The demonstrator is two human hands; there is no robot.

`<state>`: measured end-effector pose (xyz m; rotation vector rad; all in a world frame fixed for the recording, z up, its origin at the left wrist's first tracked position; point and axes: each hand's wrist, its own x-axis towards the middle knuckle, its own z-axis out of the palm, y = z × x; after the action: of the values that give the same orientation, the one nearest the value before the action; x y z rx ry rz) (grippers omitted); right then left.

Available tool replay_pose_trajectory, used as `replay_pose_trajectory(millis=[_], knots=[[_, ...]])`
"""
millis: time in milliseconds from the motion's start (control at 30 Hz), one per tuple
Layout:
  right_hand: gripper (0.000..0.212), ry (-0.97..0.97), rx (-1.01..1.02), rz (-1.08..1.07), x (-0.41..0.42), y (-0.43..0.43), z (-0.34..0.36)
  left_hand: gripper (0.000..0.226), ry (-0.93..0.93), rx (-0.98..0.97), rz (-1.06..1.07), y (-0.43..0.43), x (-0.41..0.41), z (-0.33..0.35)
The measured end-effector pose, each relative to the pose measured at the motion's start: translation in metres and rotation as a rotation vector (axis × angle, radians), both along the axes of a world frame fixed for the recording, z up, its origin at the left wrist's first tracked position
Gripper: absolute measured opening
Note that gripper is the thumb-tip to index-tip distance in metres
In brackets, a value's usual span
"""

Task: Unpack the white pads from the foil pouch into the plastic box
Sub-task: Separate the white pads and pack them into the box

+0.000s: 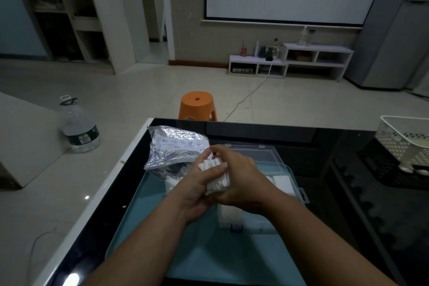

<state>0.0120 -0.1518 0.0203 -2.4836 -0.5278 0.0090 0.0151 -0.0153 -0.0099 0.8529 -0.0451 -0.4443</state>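
The left hand (197, 187) and right hand (239, 173) both clasp a stack of white pads (217, 181) over the plastic box (291, 173), beside the foil pouch (173, 148) (probably light, soft, apt to splay, so best squeezed from both ends).

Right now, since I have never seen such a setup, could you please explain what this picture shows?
There is no machine here: the one picture comes from a camera worn on a person's head, looking down at their bare hands. The left hand and right hand together grip a stack of white pads above a clear plastic box, lid open, with pads already inside. The box sits on a teal tray on a black table. The foil pouch is just beyond the left hand.
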Motion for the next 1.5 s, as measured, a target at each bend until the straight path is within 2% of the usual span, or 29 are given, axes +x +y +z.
replay_pose_trajectory(millis=[200, 333, 400, 533, 567, 667, 700, 967, 1133, 1233, 1333, 1500], knots=[[0.109, 0.033, -0.012, 0.027, 0.000, -0.001, -0.001, 0.071, -0.054, 0.016, 0.002, -0.001, 0.000, 0.002], [0.116, 0.127, 0.023, 0.012, -0.001, -0.004, 0.004, 0.066, 0.019, -0.004, 0.031, 0.000, 0.002, 0.003], [0.113, 0.154, 0.060, 0.029, -0.002, -0.007, 0.007, 0.057, 0.090, -0.015, 0.080, 0.001, 0.004, 0.003], [0.080, 0.250, 0.298, 0.020, -0.002, -0.009, 0.011, 0.036, 0.156, -0.006, 0.179, 0.003, 0.007, 0.000], [0.068, 0.231, 0.334, -0.020, -0.001, -0.010, 0.011, 0.035, 0.160, -0.008, 0.197, 0.003, 0.007, 0.001], [0.010, 0.068, 0.324, -0.143, 0.004, -0.009, 0.008, 0.027, 0.177, -0.045, 0.227, 0.002, 0.007, 0.002], [0.004, 0.032, 0.301, -0.156, 0.004, -0.008, 0.007, 0.026, 0.191, -0.050, 0.232, 0.001, 0.007, 0.002], [0.006, 0.059, 0.276, -0.192, 0.005, 0.000, -0.002, 0.014, 0.216, 0.172, 0.261, -0.002, 0.010, -0.001], [0.013, 0.064, 0.228, -0.198, 0.005, -0.001, -0.002, 0.026, 0.221, 0.211, 0.235, -0.002, 0.009, -0.001], [0.024, 0.067, 0.276, -0.244, 0.008, -0.005, -0.001, 0.023, 0.205, 0.172, 0.237, -0.003, 0.008, 0.001], [0.021, 0.099, 0.367, -0.316, 0.010, -0.011, -0.002, 0.014, 0.167, 0.216, 0.244, -0.005, 0.008, -0.001], [0.014, 0.294, 0.497, -0.347, 0.013, -0.020, -0.004, 0.010, 0.089, 0.353, 0.286, -0.008, 0.010, -0.003]])
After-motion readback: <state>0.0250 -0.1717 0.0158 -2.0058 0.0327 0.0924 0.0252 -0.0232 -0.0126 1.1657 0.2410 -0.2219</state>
